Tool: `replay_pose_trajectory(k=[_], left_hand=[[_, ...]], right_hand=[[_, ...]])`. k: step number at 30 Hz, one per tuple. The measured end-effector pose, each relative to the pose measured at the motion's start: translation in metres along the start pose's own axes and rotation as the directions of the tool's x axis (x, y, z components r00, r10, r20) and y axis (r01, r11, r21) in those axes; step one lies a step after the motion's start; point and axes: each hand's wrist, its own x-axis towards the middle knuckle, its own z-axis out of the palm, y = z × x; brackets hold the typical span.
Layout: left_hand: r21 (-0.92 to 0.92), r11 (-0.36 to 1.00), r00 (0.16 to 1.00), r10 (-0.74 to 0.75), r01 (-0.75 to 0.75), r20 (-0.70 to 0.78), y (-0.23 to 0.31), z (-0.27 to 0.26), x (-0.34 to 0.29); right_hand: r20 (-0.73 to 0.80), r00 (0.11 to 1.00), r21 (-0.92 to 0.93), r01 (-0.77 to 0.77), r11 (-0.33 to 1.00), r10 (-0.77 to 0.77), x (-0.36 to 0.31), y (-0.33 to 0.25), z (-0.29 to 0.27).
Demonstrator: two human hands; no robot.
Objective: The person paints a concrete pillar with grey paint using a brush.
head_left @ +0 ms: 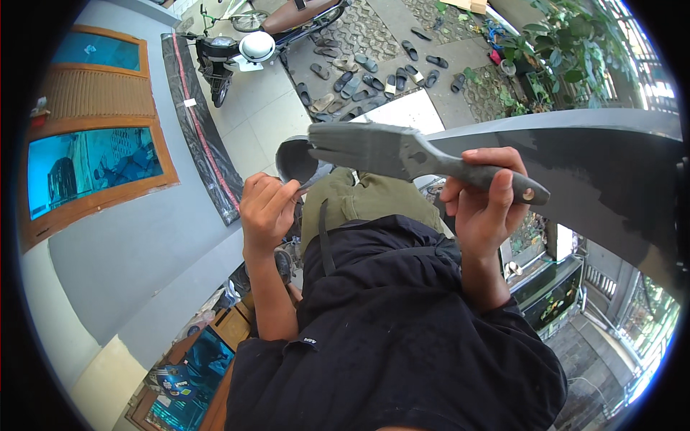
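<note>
A wide paintbrush [381,151] lies level across the middle, its bristles coated in dark grey paint and pointing left. Wrapped round its dark handle is my right hand [489,197], thumb below and fingers above. My left hand [269,215] pinches the edge of a small round cup [298,159] with a dark inside, held tilted just left of the bristles. The bristle tips overlap the cup's right rim in the picture; I cannot tell whether they touch. Part of the cup is hidden behind the brush and my fingers.
At right runs a wall [568,154] with dark grey paint on part of it. Several sandals [366,82] lie scattered on the paving ahead, beside a parked motorcycle [223,54] with a white helmet [256,46]. Wood-framed windows [97,165] line the left wall; plants [568,54] grow far right.
</note>
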Motion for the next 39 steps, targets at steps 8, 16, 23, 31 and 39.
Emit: replay_pose_trajectory(k=[8, 16, 23, 31, 39], left_hand=[[-0.004, 0.999, 0.998, 0.049, -0.049, 0.042, -0.001, 0.016, 0.006], [-0.061, 0.995, 0.990, 0.087, -0.081, 0.114, 0.005, 0.026, 0.012], [-0.087, 0.989, 0.978, 0.130, -0.117, 0.161, 0.017, 0.036, 0.023], [-0.080, 0.984, 0.964, 0.175, -0.162, 0.201, 0.028, 0.042, 0.030], [-0.089, 0.977, 0.956, 0.211, -0.196, 0.204, 0.034, 0.047, 0.037]], right_hand=[[0.149, 0.988, -0.067, 0.038, 0.997, -0.028, 0.000, -0.012, 0.000], [0.170, 0.984, -0.259, 0.000, 0.966, 0.045, 0.008, -0.022, -0.003], [0.220, 0.972, -0.435, 0.027, 0.900, 0.077, 0.012, -0.022, 0.004], [0.316, 0.946, -0.583, 0.129, 0.802, 0.077, 0.019, -0.013, 0.005], [0.331, 0.942, -0.583, 0.166, 0.795, 0.046, 0.021, -0.001, 0.009]])
